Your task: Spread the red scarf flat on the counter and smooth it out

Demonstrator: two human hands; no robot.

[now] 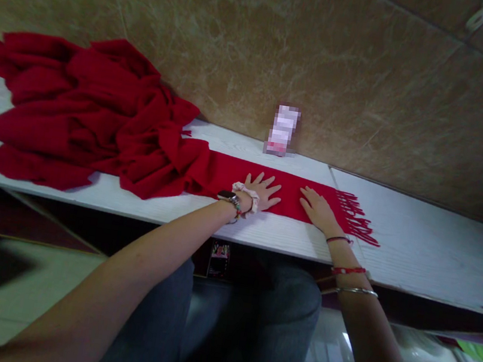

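Query: Specify the location of the red cloth.
Reply: The red cloth runs as a flat strip across the centre of the frame, on the white board. Its fringe lies right of centre, strands pointing to the right. At the strip's left end is a crumpled red heap, filling the left and upper left. I cannot tell whether strip and heap are one piece.

Query: State the condition of your left fingers.
Reply: My left hand rests on the strip at centre, back upward. Fingers are spread and extended; they grip nothing. That wrist carries a watch and a pale scrunchie.

Query: And the right?
Reply: My right hand rests on the strip near the fringe, right of centre. Fingers are extended, closer together, and hold nothing. That arm carries a red bracelet and a metal bangle.

Query: List adjacent items.
Reply: A small pixelated item, its details hidden, is beyond the strip at upper centre, in front of the tiled wall. My trouser legs occupy the lower centre, below the board.
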